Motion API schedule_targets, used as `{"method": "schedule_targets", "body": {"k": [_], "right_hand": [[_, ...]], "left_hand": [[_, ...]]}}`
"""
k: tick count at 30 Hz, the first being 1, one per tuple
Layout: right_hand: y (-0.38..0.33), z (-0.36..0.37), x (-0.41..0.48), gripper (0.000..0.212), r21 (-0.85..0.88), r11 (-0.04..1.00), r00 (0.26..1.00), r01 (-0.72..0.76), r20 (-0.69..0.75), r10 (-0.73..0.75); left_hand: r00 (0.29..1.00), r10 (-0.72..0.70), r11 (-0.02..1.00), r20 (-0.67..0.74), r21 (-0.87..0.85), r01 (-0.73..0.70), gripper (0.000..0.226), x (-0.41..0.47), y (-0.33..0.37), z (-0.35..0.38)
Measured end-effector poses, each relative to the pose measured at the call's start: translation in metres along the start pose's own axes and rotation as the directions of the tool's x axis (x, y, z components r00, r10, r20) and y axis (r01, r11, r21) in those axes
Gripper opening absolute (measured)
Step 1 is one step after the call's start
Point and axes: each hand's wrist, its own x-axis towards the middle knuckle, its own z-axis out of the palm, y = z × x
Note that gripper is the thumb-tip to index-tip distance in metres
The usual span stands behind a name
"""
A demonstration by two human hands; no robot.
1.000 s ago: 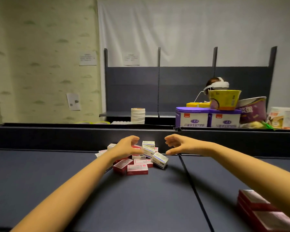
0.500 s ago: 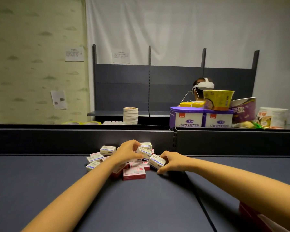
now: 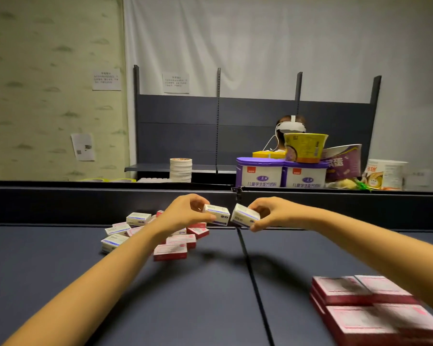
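Observation:
My left hand (image 3: 185, 212) pinches a small white box with a purple stripe (image 3: 218, 214) and holds it above the dark table (image 3: 200, 295). My right hand (image 3: 273, 213) grips a second white and purple box (image 3: 243, 217) at the same height, almost touching the first. Below and left of my left hand lies a loose pile of small boxes (image 3: 170, 242), some red and white, some white and purple. My left forearm hides part of the pile.
Neatly stacked red and white boxes (image 3: 368, 305) sit at the near right. A raised dark ledge (image 3: 85, 203) runs behind the pile. Beyond it stand purple tubs (image 3: 260, 173), a yellow bowl (image 3: 305, 147), round white containers (image 3: 181, 169) and a person wearing a headset (image 3: 291, 126).
Both hands have each lifted a white and purple box off the pile and raised them side by side. The view has tilted down, showing the red stack at the right.

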Motion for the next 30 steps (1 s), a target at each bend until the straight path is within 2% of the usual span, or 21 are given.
{"method": "schedule_targets", "body": {"k": [5, 11, 14, 18, 25, 30], "right_hand": [[0.046, -0.06, -0.083, 0.036, 0.072, 0.997, 0.997, -0.004, -0.073, 0.009], [0.126, -0.119, -0.186, 0.032, 0.11, 0.993, 0.99, 0.031, -0.139, -0.016], [0.166, -0.138, -0.235, 0.032, 0.179, 0.983, 0.99, 0.03, -0.142, -0.005], [0.216, -0.151, -0.289, 0.037, 0.217, 0.976, 0.992, 0.01, -0.127, 0.018], [0.278, -0.157, -0.344, 0.038, 0.296, 0.955, 0.989, -0.01, -0.138, 0.053], [0.306, -0.133, -0.367, 0.037, 0.396, 0.917, 0.966, 0.041, -0.249, 0.064]], "left_hand": [[1.0, 0.009, 1.0, 0.004, -0.017, -0.009, 0.035, -0.018, 0.068, 0.047], [1.0, 0.016, 0.999, 0.009, -0.043, -0.015, 0.021, -0.051, 0.156, 0.135], [1.0, 0.028, 0.998, 0.012, -0.063, -0.027, 0.027, -0.066, 0.198, 0.188], [0.998, 0.005, 1.0, 0.07, -0.003, -0.005, 0.035, -0.076, 0.242, 0.256], [0.987, -0.02, 1.0, 0.16, 0.012, 0.018, 0.036, -0.079, 0.274, 0.328], [0.99, 0.002, 0.999, 0.139, -0.044, 0.004, 0.031, -0.093, 0.264, 0.369]]}}
